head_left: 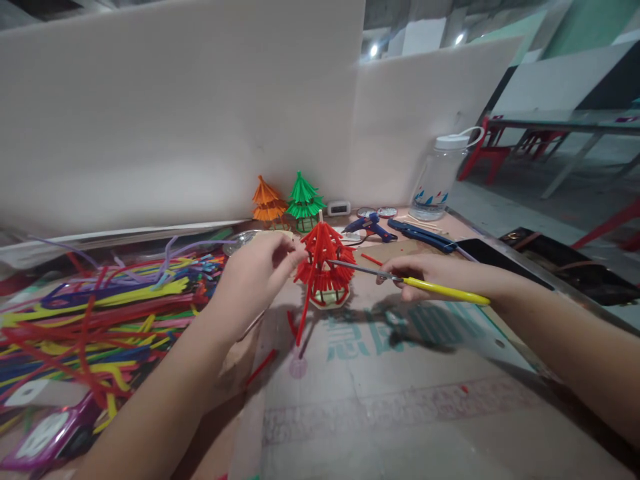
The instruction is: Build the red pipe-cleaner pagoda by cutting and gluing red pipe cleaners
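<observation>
A small red pagoda-like model (325, 257), made of fuzzy pipe cleaner pieces, stands on the board with a pale stick poking from its top. From its left front a long red pipe cleaner (306, 313) slants down to the board. My left hand (267, 267) pinches at the model's left side with thumb and forefinger; the exact grip is partly hidden. In my right hand (425, 275) are yellow-handled scissors (440, 290), seen edge-on. Their grey blades point left and reach the model's lower red roof. Short red offcuts (261, 369) lie nearby.
Orange (269, 203) and green (303, 200) models stand behind. A heap of coloured pipe cleaners (110, 327) covers the left side. Farther back are a blue glue gun (371, 227), a utility knife (423, 235) and a water bottle (435, 177). A purple toy-car-like object (53, 430) sits front left.
</observation>
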`<state>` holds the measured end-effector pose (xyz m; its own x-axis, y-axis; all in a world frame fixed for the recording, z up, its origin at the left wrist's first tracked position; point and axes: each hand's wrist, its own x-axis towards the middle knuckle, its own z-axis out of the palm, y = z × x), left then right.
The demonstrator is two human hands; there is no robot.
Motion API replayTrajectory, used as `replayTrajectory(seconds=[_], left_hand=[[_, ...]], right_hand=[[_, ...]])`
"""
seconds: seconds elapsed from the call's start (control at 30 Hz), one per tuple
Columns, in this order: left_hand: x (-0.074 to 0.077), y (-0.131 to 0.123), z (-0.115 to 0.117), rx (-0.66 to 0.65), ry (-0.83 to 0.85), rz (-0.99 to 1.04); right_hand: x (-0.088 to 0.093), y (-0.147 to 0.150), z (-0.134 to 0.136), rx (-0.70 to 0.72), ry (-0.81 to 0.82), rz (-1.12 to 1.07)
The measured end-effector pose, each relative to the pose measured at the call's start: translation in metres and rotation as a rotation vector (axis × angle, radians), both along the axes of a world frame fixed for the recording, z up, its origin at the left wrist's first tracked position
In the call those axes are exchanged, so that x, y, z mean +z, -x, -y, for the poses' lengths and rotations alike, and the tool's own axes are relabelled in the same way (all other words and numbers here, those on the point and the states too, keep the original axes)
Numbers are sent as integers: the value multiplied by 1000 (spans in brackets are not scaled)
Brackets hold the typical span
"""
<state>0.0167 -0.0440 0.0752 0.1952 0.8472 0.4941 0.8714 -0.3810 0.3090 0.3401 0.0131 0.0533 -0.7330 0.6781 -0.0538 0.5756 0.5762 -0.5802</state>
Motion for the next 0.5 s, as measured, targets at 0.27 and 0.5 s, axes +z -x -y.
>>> replayTrajectory(seconds=[0.27,0.5], left_hand=[[-6,6,-14,-56,-26,49],[-27,-6,-25,-336,94,306]], right_hand=[[9,1,-8,86,1,35],[-1,-1,-17,198,63,-20]])
